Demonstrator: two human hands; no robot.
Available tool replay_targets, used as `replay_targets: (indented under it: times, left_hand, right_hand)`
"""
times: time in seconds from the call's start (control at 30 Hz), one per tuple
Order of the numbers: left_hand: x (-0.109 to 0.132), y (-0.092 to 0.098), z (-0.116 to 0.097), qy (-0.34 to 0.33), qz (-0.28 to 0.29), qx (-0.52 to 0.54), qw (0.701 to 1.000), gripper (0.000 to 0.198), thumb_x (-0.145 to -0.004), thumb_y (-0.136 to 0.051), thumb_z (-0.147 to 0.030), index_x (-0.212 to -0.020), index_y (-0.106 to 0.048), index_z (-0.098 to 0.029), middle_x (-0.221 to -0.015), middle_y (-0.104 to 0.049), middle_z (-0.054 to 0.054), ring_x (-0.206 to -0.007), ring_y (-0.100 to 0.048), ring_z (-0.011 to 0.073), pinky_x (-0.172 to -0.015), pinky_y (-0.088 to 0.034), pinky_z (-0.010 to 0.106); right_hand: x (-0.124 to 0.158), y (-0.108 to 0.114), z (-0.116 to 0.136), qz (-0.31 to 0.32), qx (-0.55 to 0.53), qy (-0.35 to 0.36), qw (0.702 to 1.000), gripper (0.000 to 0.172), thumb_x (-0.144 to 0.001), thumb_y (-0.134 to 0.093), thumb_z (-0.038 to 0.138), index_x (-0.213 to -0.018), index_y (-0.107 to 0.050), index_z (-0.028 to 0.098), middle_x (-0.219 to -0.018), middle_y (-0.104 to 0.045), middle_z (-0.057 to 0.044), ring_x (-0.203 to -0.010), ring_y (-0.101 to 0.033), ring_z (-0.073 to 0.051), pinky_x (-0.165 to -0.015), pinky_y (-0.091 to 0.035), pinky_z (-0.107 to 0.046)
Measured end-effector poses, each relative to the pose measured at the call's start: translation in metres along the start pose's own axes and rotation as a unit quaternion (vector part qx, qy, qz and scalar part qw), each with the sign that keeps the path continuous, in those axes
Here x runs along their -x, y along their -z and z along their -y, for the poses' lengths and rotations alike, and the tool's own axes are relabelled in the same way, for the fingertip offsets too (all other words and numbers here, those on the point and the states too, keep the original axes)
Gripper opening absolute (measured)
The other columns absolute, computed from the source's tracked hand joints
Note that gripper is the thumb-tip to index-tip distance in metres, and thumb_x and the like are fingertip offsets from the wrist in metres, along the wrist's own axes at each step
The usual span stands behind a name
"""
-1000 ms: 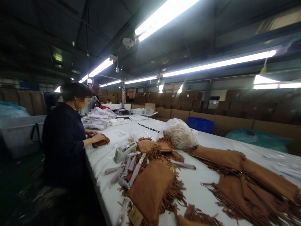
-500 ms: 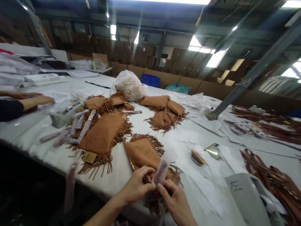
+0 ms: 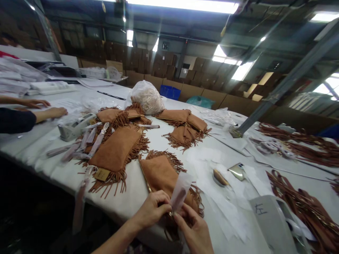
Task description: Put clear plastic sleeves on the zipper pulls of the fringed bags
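A brown fringed suede pouch with a gold zipper lies at the table's near edge. Over its lower corner, my left hand and my right hand are closed with fingertips together. Between them they pinch the base of a wrapped strap, whose translucent white sleeve sticks up. A small metal fitting shows at the fingertips; its details are too small to tell. Dark brown strands hang below the hands. Left of these lies another fringed pouch with a tan tag and a wrapped strap dangling over the edge.
More pouches lie farther back beside a stuffed plastic bag. Tape dispensers stand left and right. A brush, a phone and brown straps lie rightward. A co-worker's hands rest at left. A metal post rises at right.
My fingers have shifted slightly at the base of the wrapped strap, and its sleeve stands a little higher. The co-worker's hands have moved slightly right. The view has tilted a little.
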State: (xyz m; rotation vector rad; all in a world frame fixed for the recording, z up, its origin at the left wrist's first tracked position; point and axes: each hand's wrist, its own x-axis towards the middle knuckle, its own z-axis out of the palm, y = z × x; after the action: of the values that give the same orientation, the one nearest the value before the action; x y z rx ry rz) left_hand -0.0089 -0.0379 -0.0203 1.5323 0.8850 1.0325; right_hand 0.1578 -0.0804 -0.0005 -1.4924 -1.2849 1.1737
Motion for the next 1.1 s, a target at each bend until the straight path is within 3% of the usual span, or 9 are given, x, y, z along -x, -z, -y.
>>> replay_targets:
  times: [0.13, 0.37, 0.47, 0.6, 0.67, 0.8, 0.93, 1.0, 1.1]
  left_hand:
    - [0.007, -0.009, 0.002, -0.054, 0.007, -0.025, 0.998, 0.008, -0.076, -0.061, -0.013, -0.069, -0.064, -0.015, -0.084, -0.062, 0.004, -0.080, -0.059, 0.0156, -0.073, -0.045, 0.025]
    - [0.008, -0.016, -0.009, -0.103, 0.015, -0.046, 0.994, 0.008, -0.078, -0.060, -0.014, -0.070, -0.062, -0.016, -0.088, -0.061, 0.005, -0.080, -0.058, 0.0148, -0.071, -0.044, 0.024]
    - [0.008, -0.011, -0.018, -0.085, 0.050, -0.052, 0.994, 0.010, -0.075, -0.064, -0.015, -0.084, -0.062, -0.018, -0.104, -0.060, 0.007, -0.092, -0.058, 0.0170, -0.080, -0.045, 0.026]
    - [0.010, -0.004, -0.018, -0.036, 0.147, -0.131, 0.980, 0.061, -0.062, -0.076, -0.016, -0.118, -0.052, -0.023, -0.146, -0.031, 0.011, -0.128, -0.037, 0.0281, -0.103, -0.035, 0.038]
    - [0.008, -0.002, -0.016, -0.049, 0.183, -0.178, 0.966, 0.050, -0.069, -0.069, -0.017, -0.117, -0.054, -0.024, -0.149, -0.026, 0.010, -0.131, -0.033, 0.0283, -0.105, -0.032, 0.039]
    - [-0.001, -0.006, -0.017, -0.089, 0.183, -0.225, 0.953, 0.016, -0.084, -0.050, -0.018, -0.095, -0.061, -0.021, -0.113, -0.063, 0.007, -0.101, -0.057, 0.0206, -0.086, -0.043, 0.029]
    - [-0.008, -0.017, -0.017, -0.068, 0.138, -0.255, 0.955, 0.013, -0.083, -0.048, -0.020, -0.080, -0.061, -0.018, -0.076, -0.064, 0.003, -0.073, -0.057, 0.0174, -0.067, -0.041, 0.025]
    - [-0.008, -0.021, -0.017, -0.050, 0.127, -0.218, 0.966, 0.015, -0.080, -0.050, -0.018, -0.089, -0.062, -0.018, -0.083, -0.066, 0.003, -0.078, -0.058, 0.0176, -0.070, -0.042, 0.025]
    - [-0.007, -0.023, -0.018, -0.006, 0.122, -0.145, 0.982, 0.043, -0.075, -0.053, -0.015, -0.118, -0.054, -0.020, -0.091, -0.066, 0.003, -0.081, -0.059, 0.0171, -0.073, -0.043, 0.025]
  right_hand:
    - [0.001, 0.012, -0.002, 0.027, 0.050, 0.010, 0.998, 0.042, -0.067, -0.070, 0.047, -0.092, -0.070, 0.012, -0.068, -0.068, -0.004, -0.063, -0.061, -0.019, -0.057, -0.048, -0.025]
    - [0.026, 0.002, 0.019, -0.079, 0.222, 0.029, 0.971, 0.046, -0.075, -0.059, 0.053, -0.047, -0.063, 0.017, -0.044, -0.059, -0.005, -0.046, -0.054, -0.017, -0.044, -0.034, -0.025]
    - [0.031, 0.000, 0.023, -0.090, 0.175, -0.027, 0.980, 0.055, -0.077, -0.054, 0.058, -0.041, -0.061, 0.016, -0.039, -0.057, -0.006, -0.041, -0.053, -0.016, -0.041, -0.033, -0.025]
    - [0.030, -0.001, 0.017, -0.112, 0.045, -0.102, 0.987, 0.053, -0.070, -0.060, 0.062, -0.048, -0.066, 0.014, -0.044, -0.062, -0.007, -0.044, -0.056, -0.017, -0.043, -0.040, -0.025]
    - [0.029, -0.002, 0.012, -0.128, 0.007, -0.110, 0.986, 0.052, -0.067, -0.062, 0.063, -0.049, -0.066, 0.014, -0.045, -0.062, -0.006, -0.043, -0.055, -0.016, -0.043, -0.041, -0.025]
    - [0.025, 0.001, 0.008, -0.158, -0.035, -0.093, 0.983, 0.048, -0.064, -0.067, 0.061, -0.052, -0.066, 0.014, -0.049, -0.063, -0.005, -0.047, -0.057, -0.016, -0.046, -0.043, -0.025]
    - [0.019, 0.012, 0.014, -0.162, -0.024, -0.089, 0.983, 0.047, -0.065, -0.067, 0.059, -0.057, -0.068, 0.012, -0.050, -0.064, -0.005, -0.050, -0.059, -0.018, -0.048, -0.045, -0.025]
    - [0.016, 0.017, 0.017, -0.143, -0.024, -0.075, 0.987, 0.044, -0.065, -0.069, 0.056, -0.062, -0.070, 0.012, -0.057, -0.068, -0.007, -0.057, -0.063, -0.021, -0.052, -0.047, -0.026]
    - [0.011, 0.021, 0.013, -0.112, -0.051, -0.039, 0.992, 0.041, -0.061, -0.074, 0.050, -0.079, -0.072, 0.013, -0.075, -0.072, -0.008, -0.076, -0.067, -0.025, -0.068, -0.052, -0.029]
